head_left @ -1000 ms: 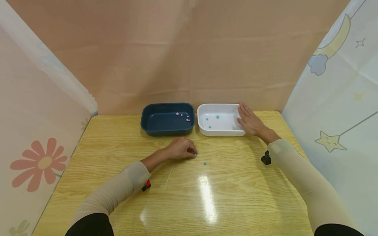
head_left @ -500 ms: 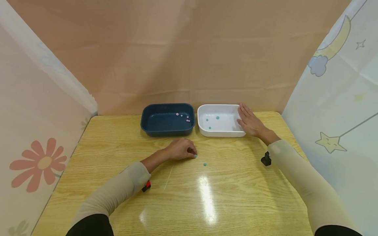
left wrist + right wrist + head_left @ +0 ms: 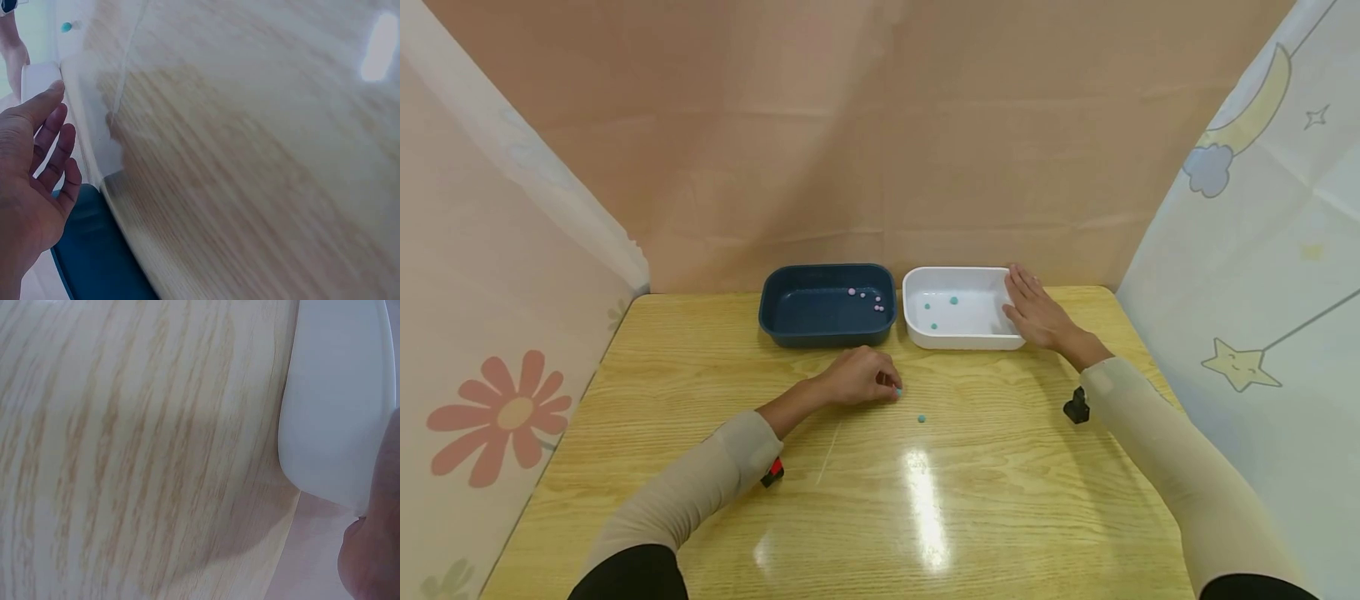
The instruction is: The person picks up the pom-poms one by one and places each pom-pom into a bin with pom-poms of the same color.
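Note:
Between the thumb and fingertips of my left hand [image 3: 859, 377] is a small teal bead [image 3: 898, 392], pinched just above the table in front of the two tubs. Another teal bead [image 3: 922, 418] lies on the wood a little nearer to me; the left wrist view shows this loose bead [image 3: 67, 27] at its upper left. My right hand [image 3: 1037, 312] rests with straight fingers on the right end of the white tub [image 3: 966, 342]. Several teal beads [image 3: 954, 301] are spread inside that tub. In the right wrist view the thumb side [image 3: 384, 537] lies at the tub's rim.
Left of the white tub stands a dark blue tub [image 3: 827, 340] with several pale pink beads [image 3: 852, 292] in its right half. Both stand at the back of the wooden table [image 3: 1000, 483], before a brown paper wall [image 3: 737, 167]. Patterned side panels flank the table.
My left hand, holding the bead, has risen very slightly from the table. The right hand stays on the white tub, and the other beads lie where they were.

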